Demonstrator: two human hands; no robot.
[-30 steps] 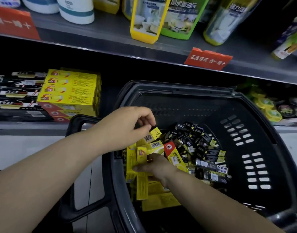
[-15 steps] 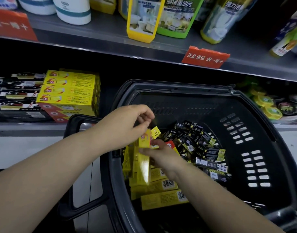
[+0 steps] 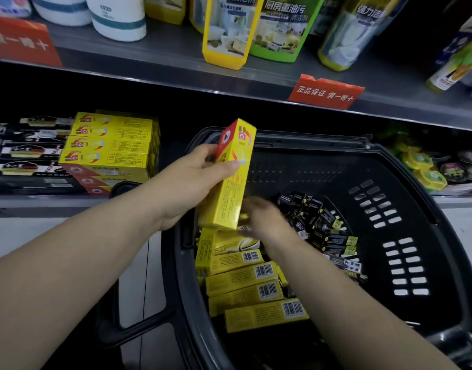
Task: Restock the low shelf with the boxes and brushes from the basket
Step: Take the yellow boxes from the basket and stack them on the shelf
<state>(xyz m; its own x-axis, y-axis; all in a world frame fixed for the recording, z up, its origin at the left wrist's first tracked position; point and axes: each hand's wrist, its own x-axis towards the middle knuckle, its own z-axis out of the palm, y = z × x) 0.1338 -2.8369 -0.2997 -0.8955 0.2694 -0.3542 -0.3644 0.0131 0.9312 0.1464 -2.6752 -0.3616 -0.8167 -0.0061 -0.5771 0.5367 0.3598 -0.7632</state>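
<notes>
My left hand (image 3: 192, 180) grips a long yellow box with a red end (image 3: 230, 180), held upright over the left rim of the black basket (image 3: 405, 166). My right hand (image 3: 264, 217) is blurred and reaches down inside the basket onto the yellow boxes (image 3: 240, 287) lying stacked along its left side; its fingers are hidden. A heap of small black boxes (image 3: 325, 225) fills the basket's middle. On the low shelf (image 3: 42, 201) at left stands a stack of the same yellow boxes (image 3: 109, 150), with black brush packs (image 3: 24, 150) beside it.
An upper shelf (image 3: 176, 73) carries cleaner bottles, white rolls and red price tags. Round yellow and dark tins (image 3: 427, 166) sit on the low shelf to the right of the basket. The basket's handle (image 3: 114, 311) juts out at the lower left.
My left hand has lifted a yellow box up out of the basket and stood it upright. My right hand has let go of it and dropped back among the boxes.
</notes>
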